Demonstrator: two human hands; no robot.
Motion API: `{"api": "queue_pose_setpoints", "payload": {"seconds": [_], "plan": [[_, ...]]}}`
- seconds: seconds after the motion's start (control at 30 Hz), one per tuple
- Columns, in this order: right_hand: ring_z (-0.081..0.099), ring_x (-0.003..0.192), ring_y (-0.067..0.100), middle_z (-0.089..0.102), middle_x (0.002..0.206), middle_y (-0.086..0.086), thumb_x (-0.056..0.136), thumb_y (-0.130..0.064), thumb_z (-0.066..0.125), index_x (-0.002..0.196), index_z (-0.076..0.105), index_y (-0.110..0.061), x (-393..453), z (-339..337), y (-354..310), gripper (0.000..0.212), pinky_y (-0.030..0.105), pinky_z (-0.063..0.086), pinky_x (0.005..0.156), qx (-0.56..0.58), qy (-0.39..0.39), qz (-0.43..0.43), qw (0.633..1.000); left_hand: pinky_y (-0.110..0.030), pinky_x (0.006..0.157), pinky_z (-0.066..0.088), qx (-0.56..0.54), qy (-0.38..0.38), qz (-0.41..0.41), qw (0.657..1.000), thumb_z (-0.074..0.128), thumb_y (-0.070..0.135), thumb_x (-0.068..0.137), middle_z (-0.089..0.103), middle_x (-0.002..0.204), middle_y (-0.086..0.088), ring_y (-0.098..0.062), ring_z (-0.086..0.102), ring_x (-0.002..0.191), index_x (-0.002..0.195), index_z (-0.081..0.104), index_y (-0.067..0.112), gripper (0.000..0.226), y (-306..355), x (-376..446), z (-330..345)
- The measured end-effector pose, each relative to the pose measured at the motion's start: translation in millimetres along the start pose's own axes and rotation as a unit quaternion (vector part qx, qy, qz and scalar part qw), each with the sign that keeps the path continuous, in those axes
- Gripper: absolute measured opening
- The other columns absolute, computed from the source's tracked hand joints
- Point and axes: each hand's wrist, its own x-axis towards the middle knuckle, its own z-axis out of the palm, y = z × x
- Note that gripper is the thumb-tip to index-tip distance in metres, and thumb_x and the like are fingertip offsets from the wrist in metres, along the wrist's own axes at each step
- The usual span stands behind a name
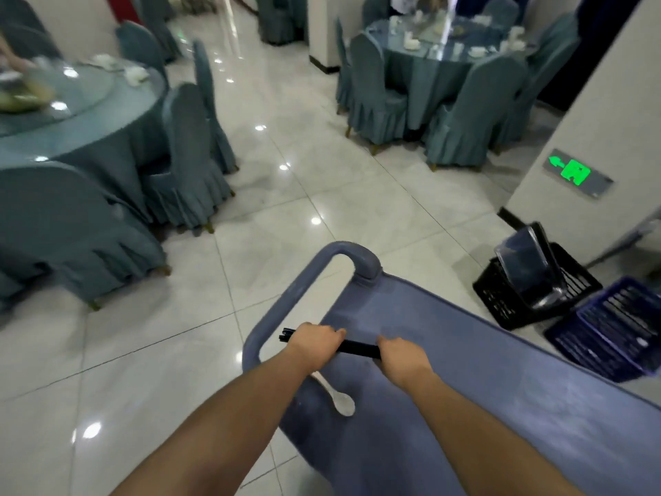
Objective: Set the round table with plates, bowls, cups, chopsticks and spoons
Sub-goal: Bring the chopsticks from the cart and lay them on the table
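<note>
Both hands gripped a bundle of black chopsticks point(359, 348) over the blue cart point(500, 406). The left hand point(316, 343) curled round one end, with a white spoon point(336, 397) hanging below it (its handle was hidden under the hand). The right hand point(402, 358) curled round the other end. At 2 o'clock, a black crate point(508, 302) and a blue crate point(604, 338) sat on the shiny floor. At 10 o'clock stood a round table point(89, 112) with a blue cloth. Far off at 1 o'clock, another round table point(440, 62) held white dishes.
</note>
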Motion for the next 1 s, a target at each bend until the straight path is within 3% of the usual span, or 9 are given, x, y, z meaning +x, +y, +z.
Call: {"api": "queue_pose_setpoints", "payload": {"seconds": [0.2, 0.3, 0.4, 0.57, 0.77, 1.0], "plan": [[0.063, 0.084, 0.028, 0.062, 0.093, 0.004, 0.096, -0.031, 0.045, 0.096, 0.055, -0.019, -6, -30, -113, 0.016, 0.034, 0.042, 0.061, -0.052, 0.018, -0.081, 0.995, -0.037, 0.064, 0.042, -0.067, 0.038, -0.112, 0.991, 0.048, 0.027, 0.095, 0.066, 0.102, -0.007, -0.033, 0.066, 0.090, 0.108, 0.051, 0.019, 0.016, -57, -114, 10], [0.062, 0.081, 0.026, 0.060, 0.087, 0.002, 0.095, -0.029, 0.045, 0.089, 0.047, -0.020, -20, -32, -188, 0.011, 0.035, 0.043, 0.060, -0.099, 0.015, -0.137, 0.985, -0.036, 0.065, 0.040, -0.088, 0.058, -0.172, 0.979, 0.047, 0.032, 0.095, 0.066, 0.104, -0.007, -0.033, 0.065, 0.091, 0.109, 0.052, 0.019, 0.020, -83, -191, 30], [0.059, 0.076, 0.026, 0.059, 0.087, 0.002, 0.096, -0.036, 0.043, 0.095, 0.051, -0.019, -37, -20, -254, 0.018, 0.035, 0.042, 0.059, -0.129, 0.031, -0.180, 0.975, -0.035, 0.064, 0.037, -0.111, 0.066, -0.224, 0.966, 0.046, 0.031, 0.095, 0.064, 0.104, -0.008, -0.034, 0.063, 0.092, 0.110, 0.050, 0.018, 0.020, -96, -267, 54], [0.064, 0.090, 0.027, 0.065, 0.101, 0.001, 0.093, -0.042, 0.045, 0.105, 0.057, -0.023, -75, 17, -376, 0.025, 0.031, 0.039, 0.063, -0.162, 0.056, -0.297, 0.939, -0.034, 0.063, 0.038, -0.145, 0.051, -0.325, 0.933, 0.047, 0.030, 0.095, 0.064, 0.103, -0.008, -0.033, 0.064, 0.089, 0.111, 0.051, 0.017, 0.021, -108, -405, 101], [0.064, 0.088, 0.028, 0.065, 0.101, 0.001, 0.093, -0.039, 0.044, 0.104, 0.057, -0.022, -133, 58, -520, 0.024, 0.031, 0.042, 0.065, -0.198, 0.036, -0.425, 0.883, -0.034, 0.063, 0.039, -0.182, 0.040, -0.461, 0.868, 0.046, 0.028, 0.094, 0.064, 0.099, -0.008, -0.033, 0.063, 0.085, 0.109, 0.051, 0.017, 0.019, -103, -562, 161], [0.063, 0.088, 0.026, 0.065, 0.102, 0.000, 0.094, -0.039, 0.046, 0.105, 0.057, -0.022, -187, 95, -642, 0.024, 0.029, 0.039, 0.063, -0.243, 0.011, -0.569, 0.786, -0.035, 0.063, 0.039, -0.231, 0.028, -0.606, 0.760, 0.045, 0.026, 0.093, 0.064, 0.095, -0.006, -0.030, 0.061, 0.079, 0.106, 0.051, 0.018, 0.016, -65, -682, 205]]}}
